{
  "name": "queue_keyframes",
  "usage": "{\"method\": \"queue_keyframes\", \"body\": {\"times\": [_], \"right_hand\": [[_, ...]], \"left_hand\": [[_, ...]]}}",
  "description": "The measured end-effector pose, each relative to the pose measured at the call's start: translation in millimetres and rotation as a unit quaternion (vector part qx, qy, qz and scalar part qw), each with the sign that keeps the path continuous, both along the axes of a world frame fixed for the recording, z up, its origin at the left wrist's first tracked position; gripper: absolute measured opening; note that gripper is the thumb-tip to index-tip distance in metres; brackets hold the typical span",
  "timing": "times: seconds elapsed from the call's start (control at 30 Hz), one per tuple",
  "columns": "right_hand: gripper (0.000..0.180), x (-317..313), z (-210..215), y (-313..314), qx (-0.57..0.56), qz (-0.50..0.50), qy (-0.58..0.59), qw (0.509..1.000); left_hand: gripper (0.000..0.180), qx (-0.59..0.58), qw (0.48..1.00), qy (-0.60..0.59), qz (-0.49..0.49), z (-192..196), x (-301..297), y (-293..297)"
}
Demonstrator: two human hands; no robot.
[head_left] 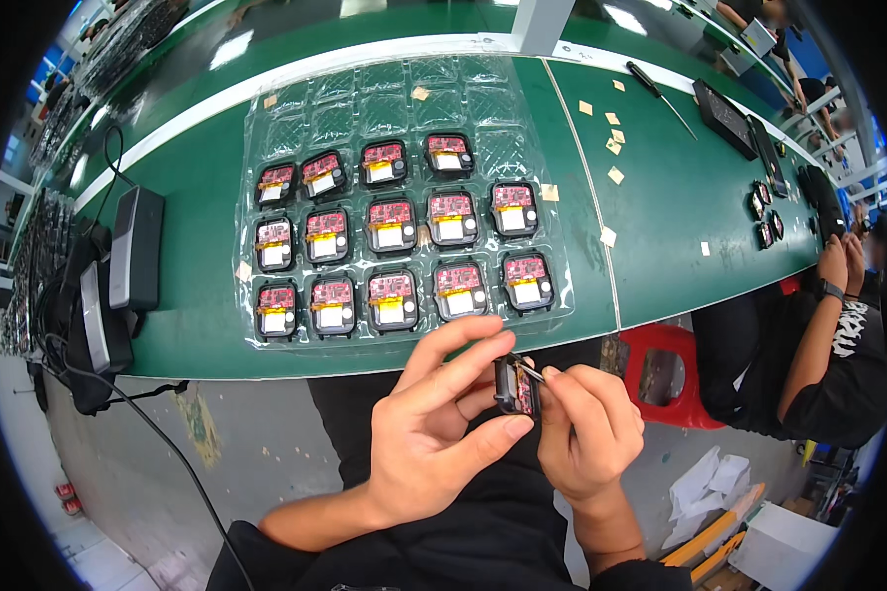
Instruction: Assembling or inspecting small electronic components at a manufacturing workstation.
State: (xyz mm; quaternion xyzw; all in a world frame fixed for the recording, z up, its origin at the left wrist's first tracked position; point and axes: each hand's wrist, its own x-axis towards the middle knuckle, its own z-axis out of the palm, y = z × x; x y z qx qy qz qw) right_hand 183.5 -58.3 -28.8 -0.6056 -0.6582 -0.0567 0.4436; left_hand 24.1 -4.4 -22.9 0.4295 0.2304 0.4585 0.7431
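Between the fingers and thumb of my left hand [443, 419] is a black smartwatch case [515, 386], tilted on edge, with part of a red circuit board showing inside. My right hand [591, 428] pinches a thin metallic piece [530, 370] against the case's open side. What kind of piece it is I cannot make out, as the fingers cover most of it. Just beyond both hands lies a clear plastic tray [394, 342]. Several like cases, such as one smartwatch case [392, 299] in the near row, sit in its pockets with red boards and white blocks facing up.
A screwdriver [650, 87] and small beige squares [616, 175] lie on the green table [660, 266]. Grey boxy devices [136, 246] with a cable stand at the left. At the right, a co-worker [808, 364] sits near a red stool [665, 379].
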Motion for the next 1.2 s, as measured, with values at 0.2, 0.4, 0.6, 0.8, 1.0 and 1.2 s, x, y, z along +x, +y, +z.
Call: {"method": "queue_keyframes", "body": {"times": [0.2,0.4,0.6,0.8,1.0,1.2], "right_hand": [[0.018,10.0,14.9,-4.5,-0.126,0.047,0.232,0.963],[0.041,0.9,50.6,1.6,-0.18,0.167,0.273,0.93],[0.029,10.3,45.3,53.9,0.029,0.046,0.039,0.998],[0.019,40.1,35.9,127.5,-0.017,0.007,-0.047,0.999],[0.029,51.0,52.0,146.3,-0.259,0.001,-0.134,0.957],[0.045,71.0,51.3,132.8,-0.244,0.046,-0.059,0.967]], "left_hand": [[0.058,0.138,0.989,0.049,0.034,-3.7,-7.0,9.5],[0.055,0.439,0.854,0.221,0.172,4.5,-6.6,19.7],[0.06,0.507,0.762,0.311,0.256,13.3,-38.3,48.1],[0.036,0.421,0.709,0.416,0.384,0.4,-99.2,88.4],[0.03,0.247,0.818,0.33,0.402,-10.7,-99.5,96.8],[0.031,0.246,0.801,0.366,0.405,-14.9,-115.9,99.2]]}}
